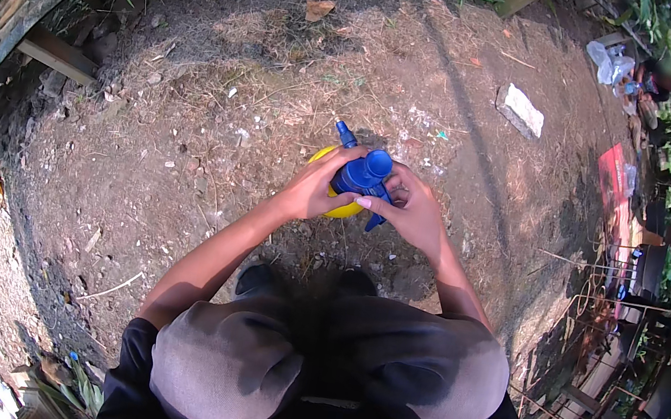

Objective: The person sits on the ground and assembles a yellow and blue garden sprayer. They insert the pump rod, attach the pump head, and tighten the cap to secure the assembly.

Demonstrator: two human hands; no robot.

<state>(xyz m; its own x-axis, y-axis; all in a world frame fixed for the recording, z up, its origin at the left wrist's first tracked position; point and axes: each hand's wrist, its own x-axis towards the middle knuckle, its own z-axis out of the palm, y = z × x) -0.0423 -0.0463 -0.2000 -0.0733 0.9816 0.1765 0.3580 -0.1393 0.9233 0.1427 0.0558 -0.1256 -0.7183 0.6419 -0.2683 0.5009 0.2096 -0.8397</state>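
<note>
A hand pump sprayer with a yellow bottle [344,209] and a blue pump head [356,174] is in front of my knees, at the middle of the view. Its blue nozzle [346,132] points away to the far left. My left hand [314,189] curls round the left side of the blue head, with the thumb across its near side. From the right, my right hand [415,211] grips the head, thumb near the left thumb and fingers bent beside the blue trigger part. Most of the yellow bottle is hidden beneath the head and hands.
Bare soil [137,176] with dry grass and litter surrounds me. A pale stone block [519,111] lies at the far right, near clear plastic waste [610,64] and a red sheet [616,175]. Wooden boards [58,56] edge the left; metal rods and planks [591,377] line the right.
</note>
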